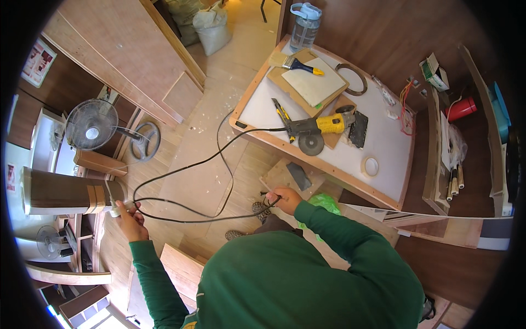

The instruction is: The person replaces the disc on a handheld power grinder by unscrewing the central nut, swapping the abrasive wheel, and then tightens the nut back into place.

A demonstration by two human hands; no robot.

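My left hand [131, 222] is closed round a small white block [115, 211] on a white cord, which looks like an extension socket; its face is mostly hidden. My right hand [285, 200] grips a black power cord [189, 170], and a short dark end pokes out by the fingertips. Between my hands the cord hangs in loose loops, one passing close to my left fingers. It leads up to a yellow and black angle grinder [329, 124], which lies on the white-topped table with its grey disc [311, 143] near the front edge.
On the wood-edged table [263, 115] lie a paintbrush [298, 64], a utility knife [281, 111], tape rolls [370, 166] and a water bottle [305, 27]. A standing fan [92, 125] is at left. A green plastic bag [323, 205] sits below my right forearm.
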